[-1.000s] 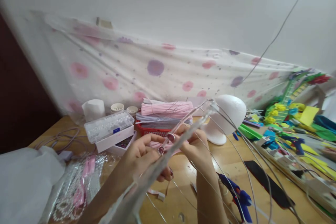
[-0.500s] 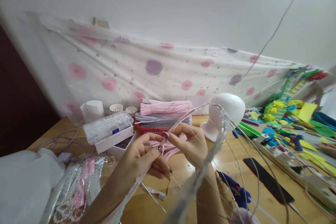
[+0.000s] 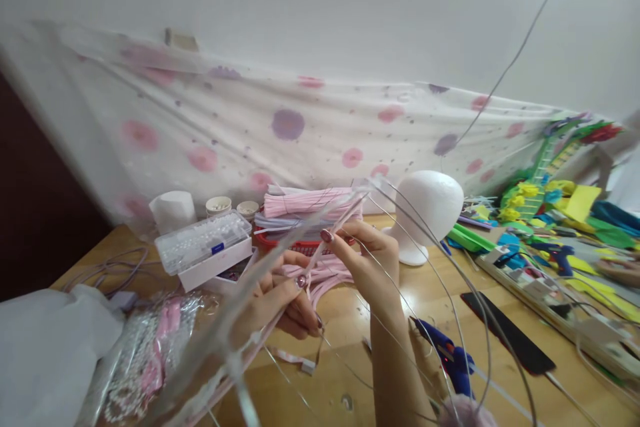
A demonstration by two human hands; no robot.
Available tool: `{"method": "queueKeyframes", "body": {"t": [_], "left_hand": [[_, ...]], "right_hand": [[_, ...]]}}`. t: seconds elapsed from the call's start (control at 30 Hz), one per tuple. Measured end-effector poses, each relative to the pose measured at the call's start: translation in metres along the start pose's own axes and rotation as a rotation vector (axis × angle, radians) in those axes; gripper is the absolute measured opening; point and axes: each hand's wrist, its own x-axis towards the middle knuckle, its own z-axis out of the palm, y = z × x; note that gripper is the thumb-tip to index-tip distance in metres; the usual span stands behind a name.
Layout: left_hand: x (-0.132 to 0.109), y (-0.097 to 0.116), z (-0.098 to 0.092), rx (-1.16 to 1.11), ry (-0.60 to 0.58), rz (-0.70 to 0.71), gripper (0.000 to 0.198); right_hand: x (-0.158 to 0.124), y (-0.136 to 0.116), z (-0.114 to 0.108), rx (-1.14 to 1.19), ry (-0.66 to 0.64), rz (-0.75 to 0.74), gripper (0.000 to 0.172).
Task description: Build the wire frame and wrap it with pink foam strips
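A wire frame (image 3: 270, 257) wrapped in whitish and pink material is held up close to the camera, its near part blurred. Bare wires curve from its top towards the lower right. My left hand (image 3: 280, 293) pinches a narrow pink strip (image 3: 319, 252) along the frame between thumb and fingers; part of this hand is behind the frame. Further up, my right hand (image 3: 370, 259) pinches the same strip, thumb against the fingers. Behind the hands lie bundles of pink strips (image 3: 315, 203) in a red basket (image 3: 265, 238).
A white foam head (image 3: 431, 203) stands behind my right hand. At the right lie a blue glue gun (image 3: 447, 352), a black phone (image 3: 507, 330) and a power strip (image 3: 537, 297). Bead boxes (image 3: 205, 243) and bagged pearl strands (image 3: 150, 347) sit left.
The wire frame has turned, so its near rim now crosses in front of my left hand. My right hand has slid slightly up the strip, away from the left hand.
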Motion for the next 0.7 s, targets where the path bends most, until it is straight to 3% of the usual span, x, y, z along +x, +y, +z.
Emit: {"method": "queueKeyframes", "body": {"t": [0.27,0.37,0.53,0.7], "left_hand": [[-0.001,0.004,0.005,0.005,0.060,-0.060,0.035],[0.000,0.005,0.006,-0.005,0.069,-0.072,0.034],[0.003,0.000,0.005,-0.021,0.075,-0.065,0.031],[0.004,-0.005,0.001,-0.040,0.105,0.040,0.036]], "right_hand": [[-0.003,0.012,0.002,0.245,0.096,0.113,0.014],[0.000,0.013,-0.001,0.247,0.093,0.086,0.016],[0.002,0.010,0.001,0.278,-0.054,0.157,0.015],[0.001,0.005,0.016,0.375,-0.121,0.208,0.027]]}}
